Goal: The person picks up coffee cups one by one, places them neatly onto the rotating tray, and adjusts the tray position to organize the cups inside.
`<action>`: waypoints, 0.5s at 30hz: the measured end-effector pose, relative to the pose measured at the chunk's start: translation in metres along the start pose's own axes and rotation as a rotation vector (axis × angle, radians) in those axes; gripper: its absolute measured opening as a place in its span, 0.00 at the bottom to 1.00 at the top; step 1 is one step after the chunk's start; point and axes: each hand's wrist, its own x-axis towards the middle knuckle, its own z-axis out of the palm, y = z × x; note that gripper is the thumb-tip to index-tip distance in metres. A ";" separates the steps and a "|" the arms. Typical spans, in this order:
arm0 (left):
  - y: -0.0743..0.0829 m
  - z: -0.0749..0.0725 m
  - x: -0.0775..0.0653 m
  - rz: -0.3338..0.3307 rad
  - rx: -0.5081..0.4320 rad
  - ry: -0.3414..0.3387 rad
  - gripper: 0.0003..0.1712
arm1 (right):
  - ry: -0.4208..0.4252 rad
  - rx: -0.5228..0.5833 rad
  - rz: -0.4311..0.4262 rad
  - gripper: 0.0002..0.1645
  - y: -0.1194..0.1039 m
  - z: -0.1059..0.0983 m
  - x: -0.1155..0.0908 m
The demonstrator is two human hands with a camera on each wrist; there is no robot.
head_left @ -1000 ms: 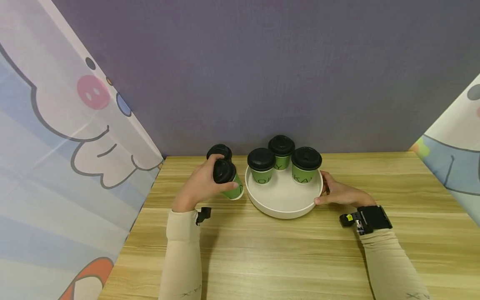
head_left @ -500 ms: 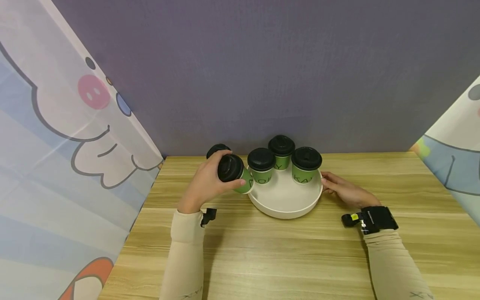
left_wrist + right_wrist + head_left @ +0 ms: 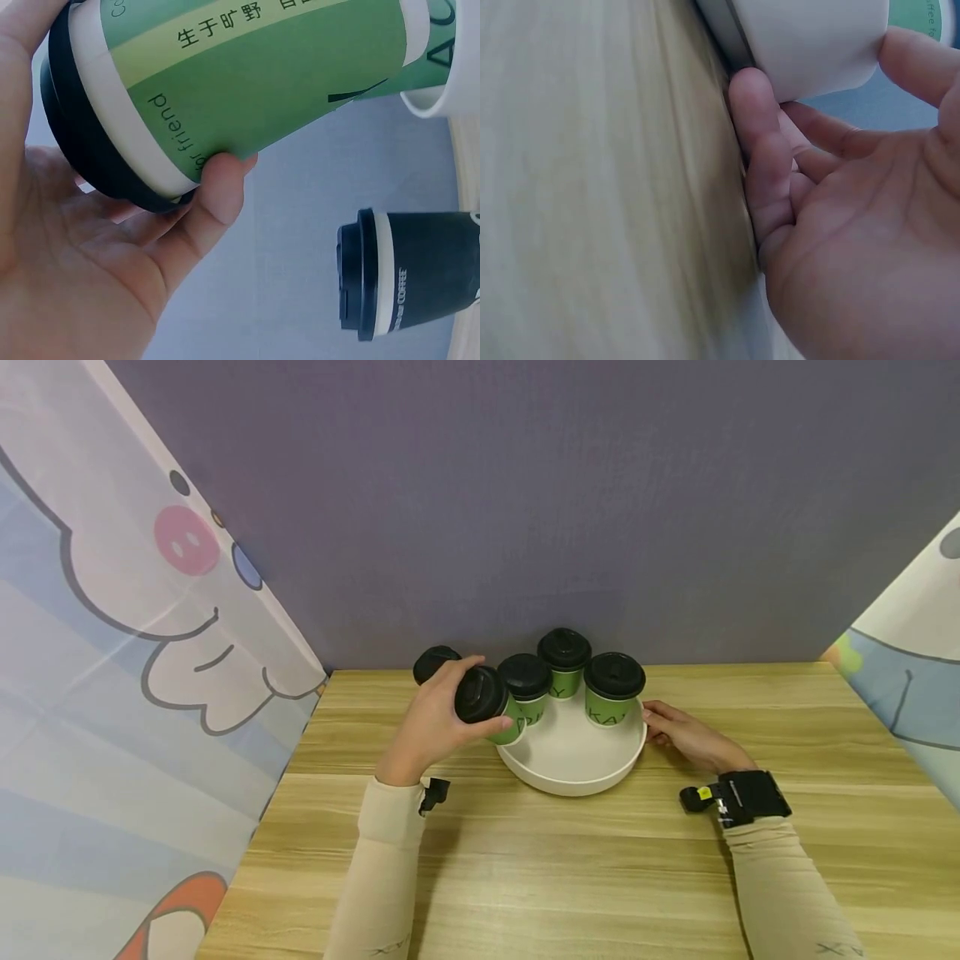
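Observation:
My left hand grips a green paper coffee cup with a black lid, tilted, over the left rim of a round white tray. Fingers and thumb wrap it just below the lid. In the tray stand three upright lidded cups: a left cup, partly hidden by the held one, a back cup and a right cup. My right hand holds the tray's right side, thumb at the rim and fingertips low against its bottom edge.
A dark cup with a black lid stands on the wooden table behind my left hand, mostly hidden in the head view. A grey panel rises along the table's back edge. Printed cloths hang at both sides.
My left hand has carried the green cup rightward, from beside the tray to over its left rim. My right thumb has shifted slightly back along the rim. The tray stays in place.

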 end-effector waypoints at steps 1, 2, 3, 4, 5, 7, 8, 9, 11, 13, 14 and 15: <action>0.000 0.002 0.000 0.006 0.002 -0.002 0.58 | 0.000 0.005 0.002 0.34 0.000 0.000 0.000; 0.001 0.003 0.001 0.010 0.004 -0.004 0.58 | 0.000 0.007 0.005 0.34 0.000 0.000 0.000; 0.001 0.005 0.001 0.013 0.007 -0.006 0.57 | -0.001 0.010 0.008 0.34 0.000 0.000 0.000; 0.002 0.007 0.002 0.016 0.015 -0.008 0.57 | -0.001 0.011 0.011 0.34 0.001 0.000 0.000; 0.002 0.008 0.002 0.019 0.017 -0.011 0.57 | -0.002 0.012 0.012 0.34 0.000 -0.001 0.000; 0.004 0.012 0.003 0.028 0.025 -0.011 0.57 | -0.004 0.008 0.014 0.34 0.000 -0.001 0.000; 0.004 0.013 0.003 0.032 0.029 -0.013 0.57 | -0.003 0.007 0.014 0.34 -0.001 -0.001 0.000; 0.005 0.015 0.003 0.037 0.033 -0.013 0.58 | -0.003 0.005 0.013 0.34 -0.001 -0.001 -0.001; 0.006 0.018 0.004 0.046 0.037 -0.017 0.58 | -0.003 -0.008 0.013 0.34 -0.002 -0.001 -0.001; 0.008 0.022 0.004 0.047 0.038 -0.023 0.58 | -0.002 -0.023 0.014 0.35 -0.003 -0.001 -0.002; 0.008 0.023 0.004 0.047 0.041 -0.027 0.58 | 0.000 -0.028 0.016 0.35 -0.003 -0.002 -0.002; 0.009 0.024 0.004 0.048 0.048 -0.031 0.58 | 0.001 -0.034 0.020 0.35 -0.002 -0.002 -0.002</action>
